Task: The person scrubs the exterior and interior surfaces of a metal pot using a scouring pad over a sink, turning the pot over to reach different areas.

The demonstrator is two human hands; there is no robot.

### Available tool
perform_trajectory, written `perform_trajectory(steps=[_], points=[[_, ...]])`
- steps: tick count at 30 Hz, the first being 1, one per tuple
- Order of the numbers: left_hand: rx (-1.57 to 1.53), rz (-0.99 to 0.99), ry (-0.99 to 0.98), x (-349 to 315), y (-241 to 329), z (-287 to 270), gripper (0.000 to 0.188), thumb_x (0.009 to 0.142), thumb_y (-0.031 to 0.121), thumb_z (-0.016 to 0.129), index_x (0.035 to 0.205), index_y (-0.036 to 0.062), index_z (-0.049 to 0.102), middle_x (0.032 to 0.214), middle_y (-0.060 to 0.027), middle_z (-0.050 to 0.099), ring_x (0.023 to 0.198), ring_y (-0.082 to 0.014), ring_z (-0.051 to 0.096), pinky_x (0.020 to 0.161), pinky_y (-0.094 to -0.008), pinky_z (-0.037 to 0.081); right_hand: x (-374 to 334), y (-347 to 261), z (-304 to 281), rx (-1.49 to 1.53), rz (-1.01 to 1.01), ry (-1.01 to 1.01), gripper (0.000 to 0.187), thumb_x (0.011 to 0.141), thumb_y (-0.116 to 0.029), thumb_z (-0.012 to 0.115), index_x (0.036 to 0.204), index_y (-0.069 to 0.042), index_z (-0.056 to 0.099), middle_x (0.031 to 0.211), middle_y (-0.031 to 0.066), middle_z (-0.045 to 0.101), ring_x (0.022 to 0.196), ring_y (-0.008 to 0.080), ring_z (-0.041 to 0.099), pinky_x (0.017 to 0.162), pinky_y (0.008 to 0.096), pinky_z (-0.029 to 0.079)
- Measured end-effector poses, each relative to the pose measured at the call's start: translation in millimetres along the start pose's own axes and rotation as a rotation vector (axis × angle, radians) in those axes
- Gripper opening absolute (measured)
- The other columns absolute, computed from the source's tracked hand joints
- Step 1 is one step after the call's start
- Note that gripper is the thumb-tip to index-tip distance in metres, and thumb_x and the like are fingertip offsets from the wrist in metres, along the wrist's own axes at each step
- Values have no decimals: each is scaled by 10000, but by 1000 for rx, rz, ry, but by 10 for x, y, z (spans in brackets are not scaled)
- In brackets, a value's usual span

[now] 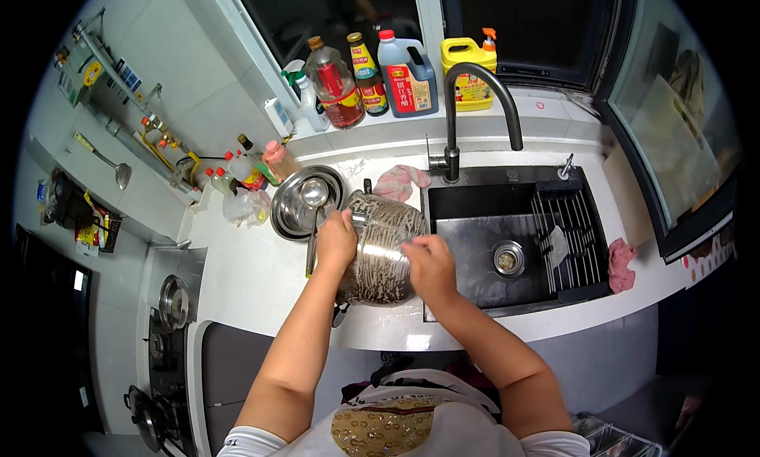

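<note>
A large, round metal pan [388,227] is tilted at the counter's front, left of the sink, its brownish surface streaked with what looks like foam. My left hand [336,241] is closed at its left side, around what seems to be its short metal handle. My right hand [430,267] is at the pan's right side, fingers bunched against the surface; whatever they hold is blurred and hidden. Beside my left hand a ladle [315,192] rests with its bowl over a stainless steel basin [286,211], its long handle pointing toward me.
The black sink [475,243], with a drying rack [566,235] and tall faucet [451,124], lies right. A pink cloth [400,182] lies behind the pan, another pink cloth [621,264] at right. Bottles [408,77] line the sill; a stove [162,354] is far left.
</note>
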State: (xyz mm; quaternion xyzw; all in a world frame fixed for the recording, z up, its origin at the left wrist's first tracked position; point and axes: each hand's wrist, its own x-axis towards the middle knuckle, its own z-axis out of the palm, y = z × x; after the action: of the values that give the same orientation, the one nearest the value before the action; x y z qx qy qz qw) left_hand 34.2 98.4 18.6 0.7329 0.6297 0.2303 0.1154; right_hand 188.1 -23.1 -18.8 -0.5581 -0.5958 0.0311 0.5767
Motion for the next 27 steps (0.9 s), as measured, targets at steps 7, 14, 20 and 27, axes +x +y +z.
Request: perform_trajectory(steps=[7,14,20,27], points=[[-508,187,-137,-314,-389,-28,278,971,248,466,1026,-4,570,929,-220,629,872,-335,613,800,-384,457,157,41,78,-17,-44,10,161,736,-12,614,878,-60,674,911,100,604,827,291,581,696,366,493],[-598,76,-137,-733,-406,-61,303,990,282,435,969,-1,540,851,-155,598,802,-254,572,764,-348,446,-119,-141,89,-129,-340,-267,114,748,-66,613,848,-83,665,901,69,606,860,262,583,724,358,496],[-529,54,-13,-658,-285,99,312,983,273,439,895,-20,502,738,-217,575,690,-363,563,660,-400,444,170,-28,80,-103,-158,-94,213,682,29,616,870,-52,674,885,102,607,841,286,582,723,378,496],[-469,73,28,-573,-196,131,355,984,287,426,831,-29,481,689,-256,572,673,-443,578,612,-475,436,131,-31,153,-119,-184,-168,207,703,16,630,894,-55,666,908,97,601,829,307,572,732,391,490]])
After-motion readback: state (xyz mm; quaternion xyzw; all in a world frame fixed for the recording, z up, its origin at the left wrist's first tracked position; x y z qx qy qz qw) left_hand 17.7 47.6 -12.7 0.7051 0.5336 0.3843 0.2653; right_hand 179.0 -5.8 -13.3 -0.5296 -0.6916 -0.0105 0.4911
